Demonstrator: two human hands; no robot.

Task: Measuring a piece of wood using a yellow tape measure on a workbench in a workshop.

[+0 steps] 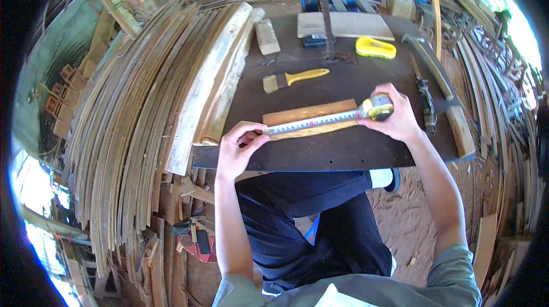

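A tape measure (378, 107) with a yellow and silver case sits in my right hand (398, 113), its fingers wrapped round it. The pale blade runs left from the case to my left hand (239, 145), where thumb and fingers pinch its end. Under the blade lies a short wooden board (311, 111) on the dark bench top (297, 161). The blade stretches along the board's length and hides its middle strip. My left fingertips are at the board's left end, and the tape case is at its right end.
Beyond the board lie a yellow-handled paintbrush (294, 80), a yellow brush (375, 48) and a wooden block (267, 37). A blade-like tool (424, 98) and a curved wooden piece (430, 66) lie at right. Long stacked planks (137, 107) border the left. A metal bar (324, 15) stands upright at the back.
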